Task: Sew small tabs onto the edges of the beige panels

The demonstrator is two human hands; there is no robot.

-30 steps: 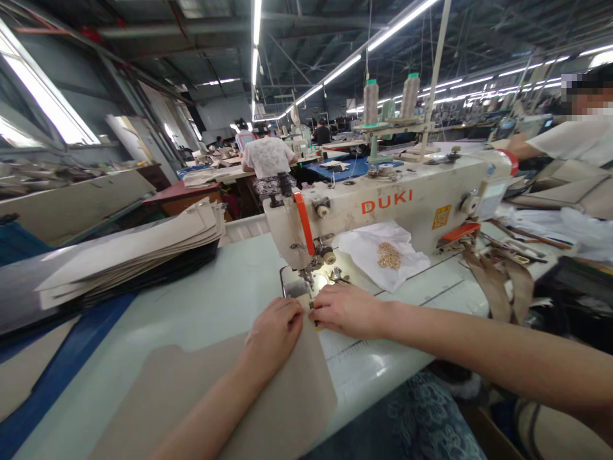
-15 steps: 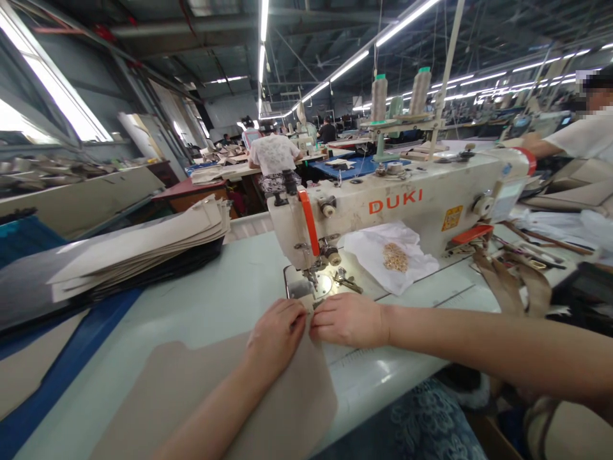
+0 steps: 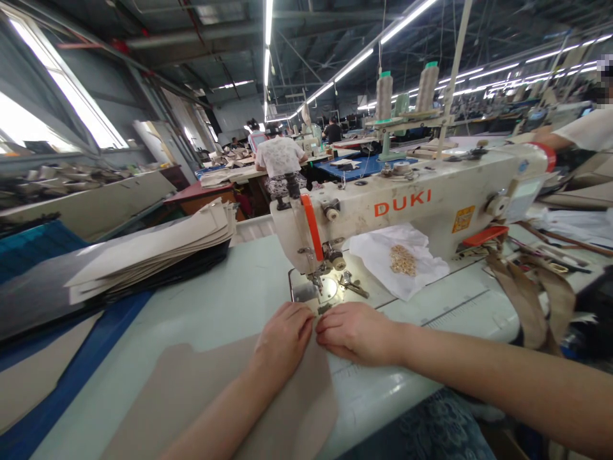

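A beige fabric panel lies on the pale sewing table and runs down past its front edge. My left hand is closed, pinching the panel's upper corner just in front of the needle plate. Close beside it, my right hand has its fingers pressed together at the same corner; its fingertips are partly hidden. A small dark piece shows just beyond the fingertips. Above stands the sewing machine, its needle area lit, with a metal attachment right of the plate.
Small gold-coloured pieces lie on a white cloth under the machine arm. At left rests a stack of beige panels. Brown straps and tools lie at right. Thread cones stand behind; a co-worker's arm reaches in at far right.
The camera view has shifted slightly, so the scene sits a little lower and further right. Both hands stay at the panel's corner, with barely any movement against the machine.
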